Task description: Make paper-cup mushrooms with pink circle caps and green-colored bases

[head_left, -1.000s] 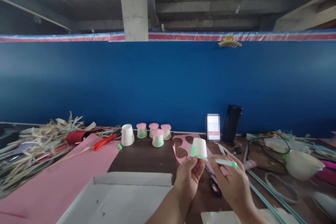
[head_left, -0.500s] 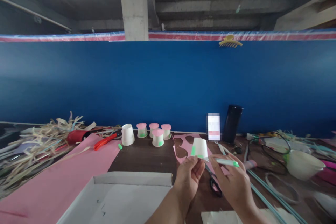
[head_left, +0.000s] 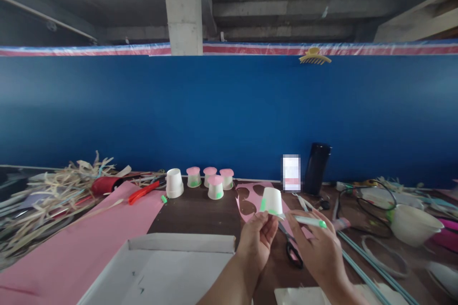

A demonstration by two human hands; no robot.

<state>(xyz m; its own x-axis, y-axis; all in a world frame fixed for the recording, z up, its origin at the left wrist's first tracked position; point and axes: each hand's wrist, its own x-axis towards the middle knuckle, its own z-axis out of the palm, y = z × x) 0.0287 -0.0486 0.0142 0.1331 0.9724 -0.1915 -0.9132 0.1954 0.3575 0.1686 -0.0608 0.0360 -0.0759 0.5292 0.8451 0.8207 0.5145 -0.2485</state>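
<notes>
My left hand (head_left: 256,239) pinches the rim of a small white paper cup (head_left: 272,200), held upside down above the table, with green marks on its side. My right hand (head_left: 319,250) grips a white marker with a green end (head_left: 307,221), its tip touching the cup's lower edge. Behind them lies a pink sheet with round holes cut out (head_left: 250,198). Black-handled scissors (head_left: 292,250) lie on the table between my hands.
Several upturned cups with pink tops (head_left: 214,182) and a plain white cup (head_left: 174,183) stand by the blue wall. A white box lid (head_left: 168,267) lies near me, a large pink sheet (head_left: 71,243) and straw (head_left: 46,190) to the left, a black bottle (head_left: 317,167), cables and a white bowl (head_left: 411,224) to the right.
</notes>
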